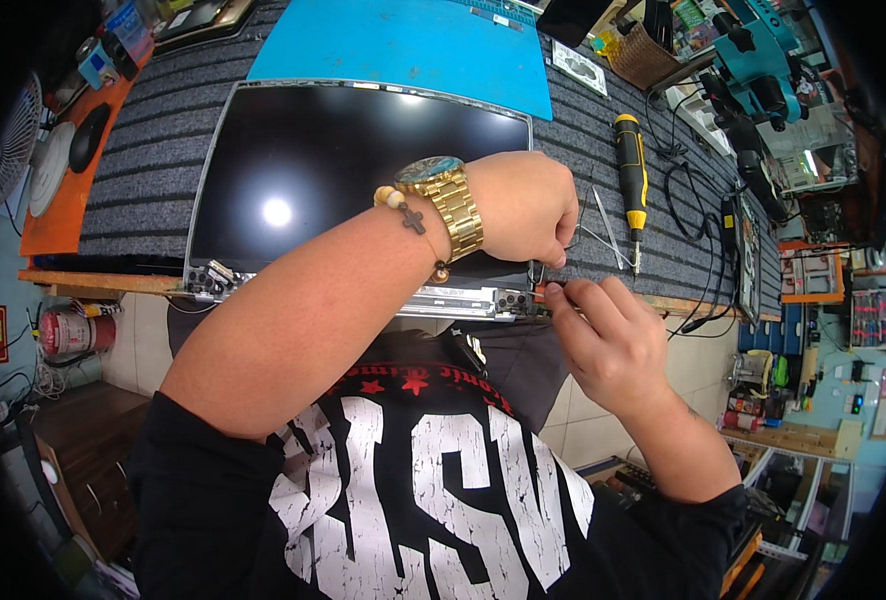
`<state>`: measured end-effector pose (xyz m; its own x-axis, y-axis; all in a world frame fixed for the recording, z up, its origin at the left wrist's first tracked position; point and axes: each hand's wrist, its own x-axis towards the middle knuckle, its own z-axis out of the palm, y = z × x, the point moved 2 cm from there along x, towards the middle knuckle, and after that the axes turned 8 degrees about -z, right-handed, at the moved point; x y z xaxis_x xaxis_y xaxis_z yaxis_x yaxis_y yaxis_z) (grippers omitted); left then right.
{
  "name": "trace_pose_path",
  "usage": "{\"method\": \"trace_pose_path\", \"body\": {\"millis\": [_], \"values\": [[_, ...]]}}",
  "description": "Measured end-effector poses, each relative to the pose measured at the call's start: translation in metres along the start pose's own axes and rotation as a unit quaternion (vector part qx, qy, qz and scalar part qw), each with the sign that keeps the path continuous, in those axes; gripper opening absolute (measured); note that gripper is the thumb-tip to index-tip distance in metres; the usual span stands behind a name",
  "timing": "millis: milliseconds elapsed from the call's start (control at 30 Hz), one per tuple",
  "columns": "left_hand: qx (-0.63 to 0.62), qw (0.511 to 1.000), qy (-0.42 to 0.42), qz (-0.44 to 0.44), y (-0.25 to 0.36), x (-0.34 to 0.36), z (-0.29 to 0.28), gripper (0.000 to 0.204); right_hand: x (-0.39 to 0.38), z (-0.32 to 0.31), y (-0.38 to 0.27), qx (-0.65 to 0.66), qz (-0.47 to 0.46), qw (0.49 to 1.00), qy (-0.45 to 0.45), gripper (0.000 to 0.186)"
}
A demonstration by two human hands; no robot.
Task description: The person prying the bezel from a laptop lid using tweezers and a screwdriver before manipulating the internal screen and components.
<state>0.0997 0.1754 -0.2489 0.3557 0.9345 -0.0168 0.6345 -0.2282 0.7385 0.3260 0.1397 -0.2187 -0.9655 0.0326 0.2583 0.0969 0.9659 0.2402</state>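
A laptop screen (293, 170) with its frame exposed lies in front of me on the bench. Its metal hinge (511, 302) sits at the lower right corner. My left hand (528, 205), wearing a gold watch and a beaded bracelet, reaches across the screen to that corner. Its fingers are curled closed, and what they hold is hidden. Just below, my right hand (615, 340) pinches beside the hinge, where a small orange-red bit shows at its fingertips; I cannot make out what it is. Tweezers (608, 228) and a yellow-black screwdriver (630, 180) lie to the right.
A blue work mat (393, 45) lies beyond the screen on a striped grey cloth (153, 165). Black cables (703, 215) and a dark flat panel (745, 250) are at the right, with a teal microscope (758, 60) farther back. A black mouse (89, 138) rests at the left.
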Motion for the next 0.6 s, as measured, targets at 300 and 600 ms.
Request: {"method": "trace_pose_path", "body": {"millis": [300, 600], "values": [[-0.002, 1.000, 0.001, 0.006, 0.000, 0.000, 0.000, 0.021, -0.002, 0.004, 0.003, 0.008, -0.002, 1.000, 0.003, 0.027], [-0.009, 1.000, 0.005, 0.010, -0.003, 0.001, 0.001, 0.021, 0.008, -0.006, 0.011, -0.015, -0.035, 0.998, -0.046, 0.027]]}}
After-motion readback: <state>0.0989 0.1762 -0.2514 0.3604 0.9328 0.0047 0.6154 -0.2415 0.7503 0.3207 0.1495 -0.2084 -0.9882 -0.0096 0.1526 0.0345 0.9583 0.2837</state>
